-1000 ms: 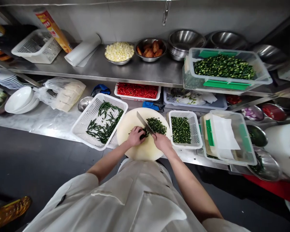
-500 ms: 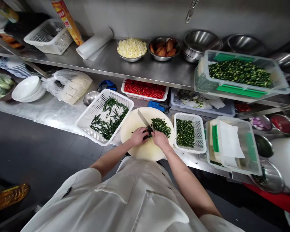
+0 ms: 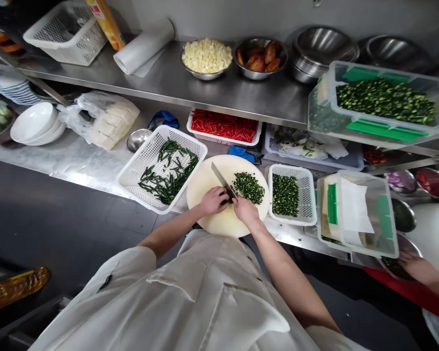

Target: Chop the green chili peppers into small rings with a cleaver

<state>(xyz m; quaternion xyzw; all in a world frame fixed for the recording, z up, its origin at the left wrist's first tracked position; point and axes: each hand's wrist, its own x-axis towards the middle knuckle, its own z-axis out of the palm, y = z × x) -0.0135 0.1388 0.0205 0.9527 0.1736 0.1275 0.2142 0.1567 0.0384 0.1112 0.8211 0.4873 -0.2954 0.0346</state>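
Observation:
On a round cutting board (image 3: 214, 222), my right hand (image 3: 246, 210) is closed round the handle of a knife (image 3: 221, 176), whose blade points up and to the left. Beside the blade, my left hand (image 3: 214, 200) presses a few green peppers against the board, its fingers curled over them. Chopped green pepper (image 3: 249, 187) lies in a heap right of the knife. A white basket (image 3: 131, 168) of whole green peppers (image 3: 168, 178) stands to the left, and a smaller white basket (image 3: 307, 198) of chopped pieces stands to the right.
Behind the board sit a basket of red chillies (image 3: 225, 127) and a blue cloth (image 3: 241, 153). The steel shelf (image 3: 149, 87) above holds bowls and a tub (image 3: 388, 129) of chopped greens. At far right, another person's hand (image 3: 417, 265) reaches into a steel bowl.
The view has shifted slightly. The small dark pieces beside my left hand stick out less to the left. Another person's hand has come in at the right, over the steel bowl.

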